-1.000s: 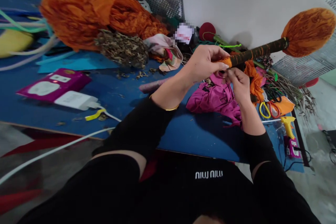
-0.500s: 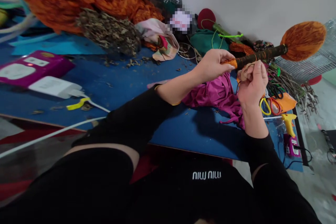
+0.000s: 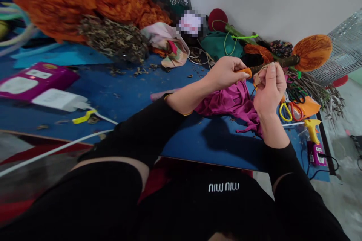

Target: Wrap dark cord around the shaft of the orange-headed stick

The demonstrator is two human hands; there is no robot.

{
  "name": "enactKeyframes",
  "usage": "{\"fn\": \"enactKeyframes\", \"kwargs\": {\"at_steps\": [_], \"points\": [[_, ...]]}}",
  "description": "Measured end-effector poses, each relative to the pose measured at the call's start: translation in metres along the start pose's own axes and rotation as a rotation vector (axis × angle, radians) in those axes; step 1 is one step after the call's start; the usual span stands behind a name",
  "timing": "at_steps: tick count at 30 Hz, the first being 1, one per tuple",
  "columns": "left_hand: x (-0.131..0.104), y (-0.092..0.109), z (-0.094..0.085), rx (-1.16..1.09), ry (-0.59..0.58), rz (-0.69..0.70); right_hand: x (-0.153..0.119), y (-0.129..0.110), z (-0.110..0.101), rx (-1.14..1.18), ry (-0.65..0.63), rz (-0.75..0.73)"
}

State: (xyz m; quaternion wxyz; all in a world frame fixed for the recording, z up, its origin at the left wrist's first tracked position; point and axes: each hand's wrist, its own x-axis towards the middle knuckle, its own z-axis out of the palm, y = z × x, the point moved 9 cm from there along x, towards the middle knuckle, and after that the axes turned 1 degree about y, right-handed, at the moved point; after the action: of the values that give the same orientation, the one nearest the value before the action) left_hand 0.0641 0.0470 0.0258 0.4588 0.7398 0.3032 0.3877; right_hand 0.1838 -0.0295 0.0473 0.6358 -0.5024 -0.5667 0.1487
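My left hand (image 3: 224, 72) is closed around the orange-wrapped end of a dark stick (image 3: 285, 61). At the stick's far end is a rounded head covered in crinkled orange cloth (image 3: 312, 52). My right hand (image 3: 270, 92) is closed in a pinch just below the stick, its fingertips against it. A tan strip (image 3: 258, 79) shows between those fingers, and part of the stick is hidden behind them. Beneath both hands, bunched magenta cloth (image 3: 226, 101) lies on the blue tabletop (image 3: 181, 139).
Scissors (image 3: 291, 112) and a yellow glue gun (image 3: 312, 130) lie at the right, near dry twigs (image 3: 325, 83). Toward the back are orange cloth (image 3: 56, 3), dried plant matter (image 3: 113, 39) and a red ball (image 3: 217, 19). A purple power strip (image 3: 52, 77) sits left.
The orange-headed end of the stick has swung left and slightly down. My right hand has shifted a little left and up, covering more of the stick. My left hand has dipped slightly.
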Motion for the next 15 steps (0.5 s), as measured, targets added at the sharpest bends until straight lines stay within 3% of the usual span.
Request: {"fn": "enactKeyframes", "kwargs": {"at_steps": [3, 6, 9, 15], "points": [[0.002, -0.001, -0.003, -0.029, 0.032, -0.003, 0.013, 0.021, -0.011, 0.035, 0.026, 0.033], [0.002, 0.007, -0.013, 0.021, 0.159, 0.068, 0.019, 0.042, -0.023, 0.087, 0.091, 0.063], [-0.004, 0.017, -0.015, 0.086, 0.240, 0.142, 0.017, 0.061, -0.020, 0.186, 0.114, 0.182], [-0.017, 0.031, -0.004, 0.334, 0.225, 0.197, 0.018, 0.067, -0.017, 0.252, 0.142, 0.280]]}}
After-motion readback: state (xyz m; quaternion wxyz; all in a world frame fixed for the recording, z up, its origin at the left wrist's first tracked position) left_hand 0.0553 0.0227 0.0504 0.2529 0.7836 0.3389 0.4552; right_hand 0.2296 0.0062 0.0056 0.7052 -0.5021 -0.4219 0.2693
